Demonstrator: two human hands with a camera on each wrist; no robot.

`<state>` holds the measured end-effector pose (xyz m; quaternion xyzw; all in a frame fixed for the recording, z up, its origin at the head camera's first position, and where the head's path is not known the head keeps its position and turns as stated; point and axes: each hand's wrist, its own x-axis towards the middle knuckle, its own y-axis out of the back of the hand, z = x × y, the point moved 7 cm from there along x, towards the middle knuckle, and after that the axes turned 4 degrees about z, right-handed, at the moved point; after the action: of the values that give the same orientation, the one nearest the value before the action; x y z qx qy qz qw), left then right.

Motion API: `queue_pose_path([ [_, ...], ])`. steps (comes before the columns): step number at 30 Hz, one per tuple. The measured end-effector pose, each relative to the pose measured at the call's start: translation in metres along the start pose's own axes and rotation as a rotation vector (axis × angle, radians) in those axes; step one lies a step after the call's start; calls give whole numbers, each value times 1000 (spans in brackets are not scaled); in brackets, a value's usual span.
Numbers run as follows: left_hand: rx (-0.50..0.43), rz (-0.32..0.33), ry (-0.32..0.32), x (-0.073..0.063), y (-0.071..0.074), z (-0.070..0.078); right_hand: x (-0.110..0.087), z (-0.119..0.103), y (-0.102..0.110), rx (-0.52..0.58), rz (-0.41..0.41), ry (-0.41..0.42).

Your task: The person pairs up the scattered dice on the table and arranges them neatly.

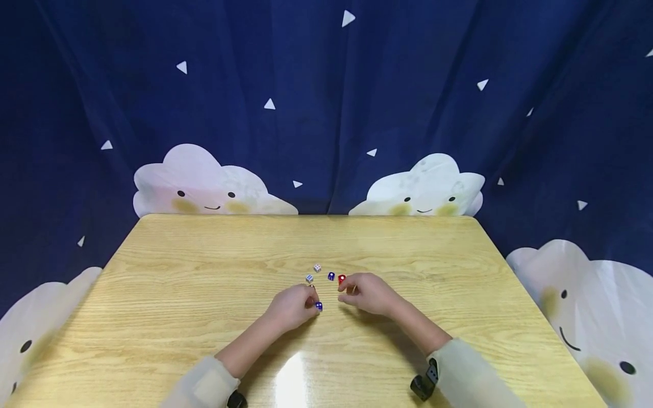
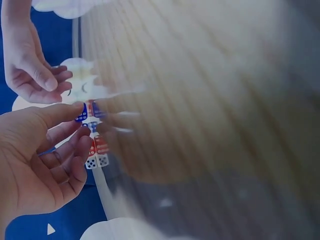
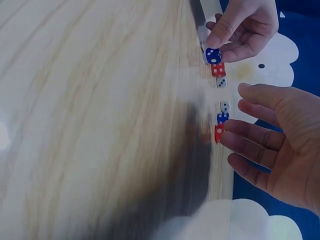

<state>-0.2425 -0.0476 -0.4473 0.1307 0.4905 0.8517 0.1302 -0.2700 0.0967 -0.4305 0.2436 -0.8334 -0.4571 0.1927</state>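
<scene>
My left hand (image 1: 292, 307) pinches a blue die (image 1: 318, 306) between thumb and fingers, low over the table. Just beyond that hand is a red die (image 3: 218, 70), mostly hidden by the fingers in the head view. My right hand (image 1: 369, 293) has its fingers loosely bent and apart, with nothing between thumb and fingers. Its fingertips are close to another red die (image 1: 342, 278); whether they touch it, I cannot tell. Between the hands and a little farther off lie a second blue die (image 1: 331, 276) and two white dice, one nearer (image 1: 309, 278) and one farther (image 1: 317, 268).
The dice are on a light wooden table (image 1: 204, 255). A dark blue curtain (image 1: 316, 68) with white triangles and smiling clouds hangs behind and beside it. Glare (image 1: 291, 379) shines on the near part of the tabletop. Each wrist wears a black device (image 1: 423, 385).
</scene>
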Motion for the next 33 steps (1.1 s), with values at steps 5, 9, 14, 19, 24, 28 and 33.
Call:
queue_pose_path([
  [5, -2, -1, -6, -5, 3, -1, 3, -6, -6, 1, -20, 4],
  [9, 5, 5, -6, -6, 3, -4, 4, -12, -10, 5, -26, 15],
  [14, -7, -4, 12, -5, 3, -6, 8, -19, -16, -24, -29, 52],
  [19, -18, -7, 17, -5, 3, -8, 11, -25, -23, -30, -41, 69],
  [24, -15, -3, 6, -6, 1, -8, 13, -29, -30, -28, -55, 64],
  [28, -7, -1, 0, -6, 1, -9, 14, -31, -33, -37, -65, 56],
  [33, -14, 5, 3, -7, 1, -9, 17, -32, -38, -32, -71, 52],
])
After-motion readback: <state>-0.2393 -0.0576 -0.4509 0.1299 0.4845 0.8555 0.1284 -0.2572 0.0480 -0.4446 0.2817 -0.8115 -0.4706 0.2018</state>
